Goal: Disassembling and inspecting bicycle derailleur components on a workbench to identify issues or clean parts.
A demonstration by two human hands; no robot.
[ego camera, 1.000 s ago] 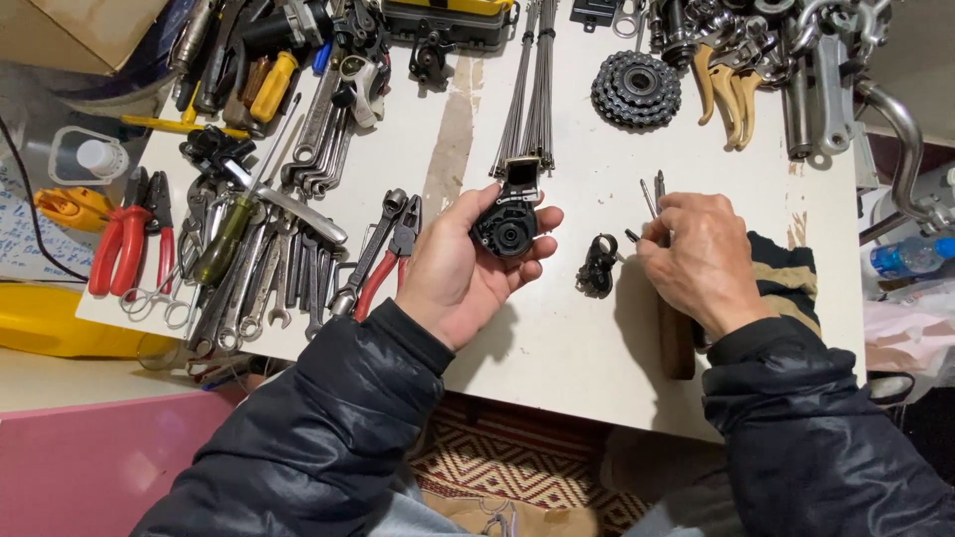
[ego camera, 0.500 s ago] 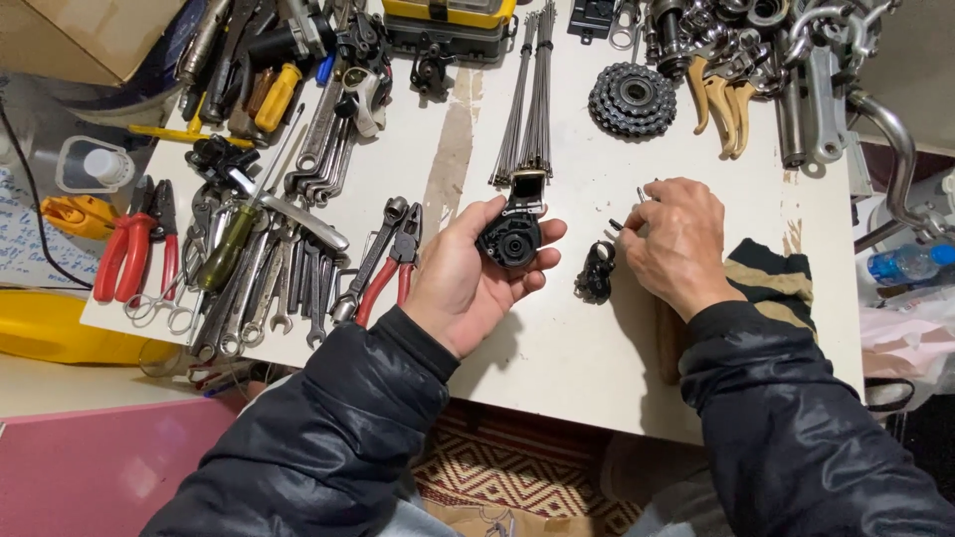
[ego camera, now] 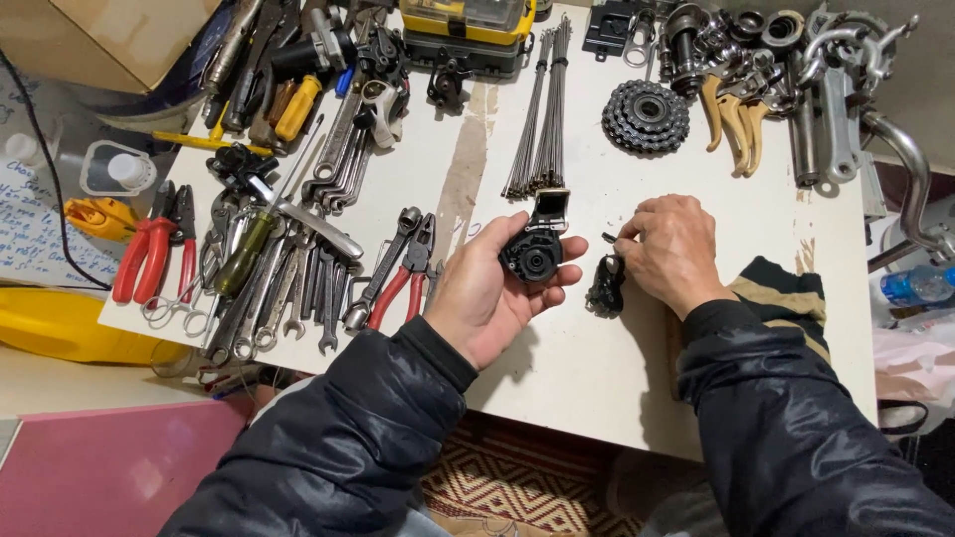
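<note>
The left hand lies palm up above the near part of the white table, fingers curled around a black round part with a small bracket at its top; thumb and fingertips clamp it from both sides. Just right of it, the right hand rests knuckles up on the table, fingers drawn together on something small; what they pinch is hidden. A second black piece lies on the table against that hand.

Compared with a second ago, the right hand has slid left and up toward the held part, and the small metal bits it hovered over are now covered, so the two hands are closing in on each other.

Farther left lie red-handled pliers and a row of wrenches. Beyond, a bundle of spokes and a sprocket cluster. At the far edge sits a yellow case with a clear lid; its contents cannot be made out.
</note>
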